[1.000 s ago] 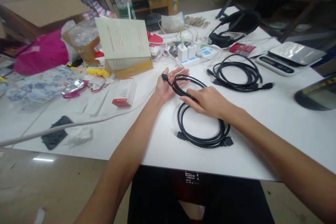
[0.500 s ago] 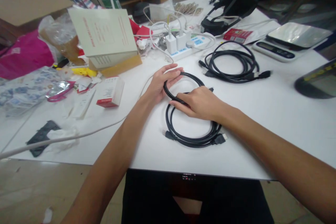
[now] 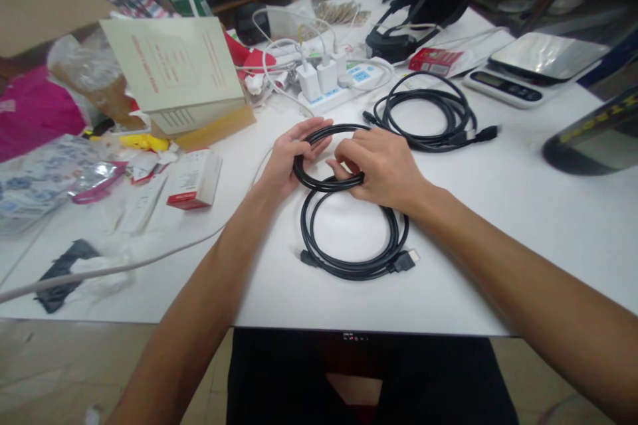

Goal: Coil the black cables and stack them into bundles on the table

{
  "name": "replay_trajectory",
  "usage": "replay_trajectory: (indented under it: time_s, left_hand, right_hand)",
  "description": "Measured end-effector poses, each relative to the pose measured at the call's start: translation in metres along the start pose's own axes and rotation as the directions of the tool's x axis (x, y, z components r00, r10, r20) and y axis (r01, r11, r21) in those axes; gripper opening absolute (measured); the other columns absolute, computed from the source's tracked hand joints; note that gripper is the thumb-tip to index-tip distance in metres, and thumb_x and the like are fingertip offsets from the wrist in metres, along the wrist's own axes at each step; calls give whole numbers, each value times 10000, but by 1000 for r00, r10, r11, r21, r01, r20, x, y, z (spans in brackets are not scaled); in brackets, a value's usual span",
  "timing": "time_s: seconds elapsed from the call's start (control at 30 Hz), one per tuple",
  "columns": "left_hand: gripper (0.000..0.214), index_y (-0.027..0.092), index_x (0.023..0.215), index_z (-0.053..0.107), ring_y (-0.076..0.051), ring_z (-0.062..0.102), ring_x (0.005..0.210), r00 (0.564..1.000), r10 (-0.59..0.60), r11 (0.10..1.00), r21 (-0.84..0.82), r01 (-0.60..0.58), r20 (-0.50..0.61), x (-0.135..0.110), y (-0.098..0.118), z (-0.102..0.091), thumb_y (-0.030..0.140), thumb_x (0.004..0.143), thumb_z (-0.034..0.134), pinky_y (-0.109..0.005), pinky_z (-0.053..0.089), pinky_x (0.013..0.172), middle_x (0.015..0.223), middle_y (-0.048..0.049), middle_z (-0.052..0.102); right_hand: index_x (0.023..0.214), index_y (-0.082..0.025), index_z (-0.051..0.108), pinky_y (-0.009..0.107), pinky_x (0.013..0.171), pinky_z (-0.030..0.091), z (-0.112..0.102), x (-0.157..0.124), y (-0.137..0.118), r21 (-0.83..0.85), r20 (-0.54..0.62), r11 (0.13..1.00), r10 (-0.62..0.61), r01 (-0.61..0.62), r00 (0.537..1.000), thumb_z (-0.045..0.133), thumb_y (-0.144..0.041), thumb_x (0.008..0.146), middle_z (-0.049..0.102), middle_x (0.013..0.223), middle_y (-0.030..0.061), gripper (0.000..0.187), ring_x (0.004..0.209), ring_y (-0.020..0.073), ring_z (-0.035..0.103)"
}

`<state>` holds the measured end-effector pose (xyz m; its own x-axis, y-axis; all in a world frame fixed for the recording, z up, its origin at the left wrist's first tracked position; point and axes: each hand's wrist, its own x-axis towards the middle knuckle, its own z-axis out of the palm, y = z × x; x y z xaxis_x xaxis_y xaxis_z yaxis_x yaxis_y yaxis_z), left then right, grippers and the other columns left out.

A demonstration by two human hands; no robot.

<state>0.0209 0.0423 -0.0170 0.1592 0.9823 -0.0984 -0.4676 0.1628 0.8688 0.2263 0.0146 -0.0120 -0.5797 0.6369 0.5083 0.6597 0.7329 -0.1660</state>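
A black cable coil (image 3: 325,184) is held between my two hands above the white table (image 3: 269,299). My left hand (image 3: 294,154) grips the coil's left side, thumb over the loops and fingers behind. Closed around the right side of the same coil is my right hand (image 3: 379,163), its fingers curled in. Just below, on the tabletop, lies a second coiled black HDMI cable (image 3: 356,271), its two plug ends pointing left and right. Behind my right hand rests a third black cable coil (image 3: 433,143). The held coil's plug ends are hidden.
A white power strip (image 3: 323,101) with plugged-in chargers stands beyond my hands. At the right are a kitchen scale (image 3: 528,73) and a dark container (image 3: 593,139). Leftward sit a red-and-white box (image 3: 194,178) and an open booklet (image 3: 174,66). A grey cable (image 3: 164,257) crosses under my left arm.
My right hand has curled further and shifted along the held coil, which now shows as a wider, rounder loop. My left thumb has closed over it. The camera view has shifted slightly.
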Motion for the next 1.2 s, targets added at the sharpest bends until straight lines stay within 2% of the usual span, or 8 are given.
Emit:
replay_trajectory:
  time_s: [0.13, 0.27, 0.43, 0.6, 0.73, 0.97, 1.1, 1.2]
  left_hand:
    - [657, 196, 1279, 727, -263, 610, 1459, 1000, -4, 995, -98, 1, -25, -4, 3, 5, -26, 699, 510, -425, 474, 1253, 1368, -63, 758]
    - [683, 223, 1391, 685, -301, 630, 1436, 1000, -11, 988, -153, 6, -29, -10, 6, 9, 20, 747, 580, -464, 484, 1247, 1358, -71, 760]
    - [693, 201, 1357, 712, -318, 581, 1485, 998, 3, 998, -68, 1, 68, -12, 8, 10, 2, 705, 590, -473, 445, 1279, 1361, -65, 763]
    - [711, 119, 1260, 761, -328, 523, 1533, 982, 9, 998, 64, -21, 189, -9, 7, 8, -7, 583, 584, -447, 317, 1358, 1365, -101, 762]
    - [701, 107, 1218, 775, -333, 615, 1448, 979, -14, 992, 125, -12, 205, -8, 8, 6, -7, 557, 571, -458, 385, 1328, 1300, -110, 785]
    - [607, 134, 1183, 781, -285, 721, 1284, 998, 9, 976, 218, -22, 60, -6, 9, 4, -1, 607, 649, -405, 575, 1129, 1229, -115, 810]
    - [577, 147, 1146, 784, -260, 725, 1246, 997, 45, 975, 219, -32, -55, -4, 8, 5, -5, 611, 634, -344, 620, 1012, 1244, -103, 805]
    - [589, 147, 1140, 783, -240, 723, 1234, 990, 63, 979, 200, -38, -123, -2, 7, 3, -14, 600, 611, -296, 619, 970, 1233, -95, 803]
  right_hand:
    - [1218, -238, 697, 528, 1046, 430, -3, 3, 8, 45, -139, 992, 123, -118, 983, 436, -357, 1060, 724, 1093, 133, 328, 1144, 335, 612]
    - [1250, -257, 699, 515, 1000, 495, -7, 4, 11, 125, -211, 970, 231, -208, 950, 406, -441, 1081, 688, 1253, 176, 385, 1241, 343, 601]
    - [1125, -249, 708, 473, 964, 551, -7, 2, 13, 289, -249, 948, 209, -133, 946, 462, -459, 1079, 722, 1233, 161, 327, 1160, 294, 671]
    - [982, -278, 698, 455, 978, 585, -2, 2, 17, 426, -437, 904, 218, -13, 873, 609, -494, 1029, 761, 1092, 100, 238, 1060, 267, 718]
    - [1024, -278, 694, 427, 955, 605, 5, 3, 21, 495, -454, 868, 297, -39, 840, 637, -514, 1022, 757, 1106, 86, 243, 1052, 257, 731]
    - [1205, -279, 622, 322, 737, 619, 13, 3, 29, 653, -240, 719, 495, -238, 835, 679, -646, 965, 745, 1094, 65, 442, 858, 200, 750]
    - [1205, -288, 559, 307, 678, 614, 13, 6, 27, 801, -57, 532, 523, -274, 850, 783, -606, 887, 731, 1038, 42, 503, 793, 185, 745]
    - [1205, -294, 500, 326, 664, 625, 16, 10, 29, 901, 107, 295, 559, -318, 822, 816, -528, 845, 738, 979, 16, 533, 739, 184, 737]
